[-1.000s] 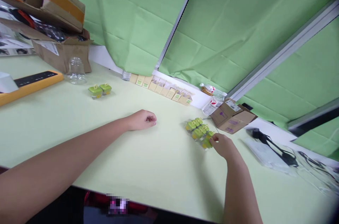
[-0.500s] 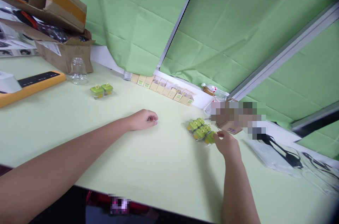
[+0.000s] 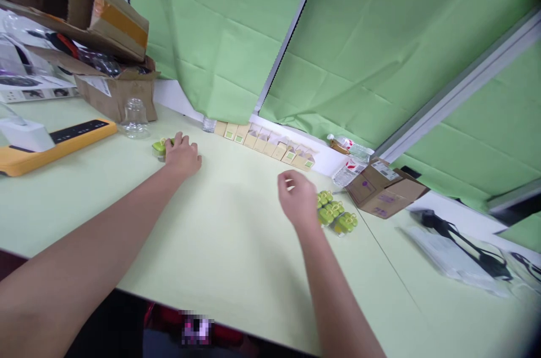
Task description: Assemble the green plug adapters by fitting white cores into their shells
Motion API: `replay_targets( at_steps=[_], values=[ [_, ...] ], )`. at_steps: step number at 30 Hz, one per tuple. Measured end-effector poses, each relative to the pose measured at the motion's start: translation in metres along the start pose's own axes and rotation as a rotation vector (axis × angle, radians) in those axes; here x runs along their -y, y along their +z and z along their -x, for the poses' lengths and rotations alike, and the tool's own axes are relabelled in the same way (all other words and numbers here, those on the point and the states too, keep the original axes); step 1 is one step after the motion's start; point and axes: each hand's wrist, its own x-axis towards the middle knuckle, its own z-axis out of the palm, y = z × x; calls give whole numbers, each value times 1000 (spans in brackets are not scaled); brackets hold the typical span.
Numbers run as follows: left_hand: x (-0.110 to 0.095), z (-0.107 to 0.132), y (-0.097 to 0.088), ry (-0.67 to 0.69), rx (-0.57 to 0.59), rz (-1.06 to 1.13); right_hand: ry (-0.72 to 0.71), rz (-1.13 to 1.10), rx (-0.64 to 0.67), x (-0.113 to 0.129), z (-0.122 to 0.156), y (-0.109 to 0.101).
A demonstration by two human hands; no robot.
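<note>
My left hand (image 3: 183,156) reaches to the far left of the table, fingers bent over a small clear container with a green lid. Its fingertips are at the lid, and the hand hides most of that container. Beside it stands a matching green-lidded container (image 3: 159,147). Over the table, my right hand (image 3: 297,195) is held with loosely curled fingers, and nothing shows in them. Just right of that hand sits a cluster of several green-lidded containers (image 3: 331,212) with loops on top; the hand covers part of its left side.
Small beige cartons (image 3: 266,142) line the back edge. At left are a clear jar (image 3: 135,119), an orange power strip (image 3: 84,135) and cardboard boxes (image 3: 120,92). Plastic bottles (image 3: 350,146), a cardboard box (image 3: 382,189) and black cables (image 3: 460,242) lie at right.
My left hand has moved left and away from me to the pair of containers. My right hand has let go of a container in the cluster and moved left. The view has shifted slightly.
</note>
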Motion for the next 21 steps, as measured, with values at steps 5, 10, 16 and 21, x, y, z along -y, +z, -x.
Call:
replay_targets(
  at_steps=[5, 10, 16, 21],
  values=[
    [3, -3, 0, -30, -54, -15, -129, 18, 219, 0, 31, 48],
    [5, -8, 1, -35, 17, -18, -28, -88, 198, -6, 32, 38],
    [-22, 3, 1, 64, 82, -5, -11, -130, 251, -1, 32, 41],
    [-55, 19, 1, 358, 101, 159, 17, -161, 273, 4, 36, 45]
  ],
)
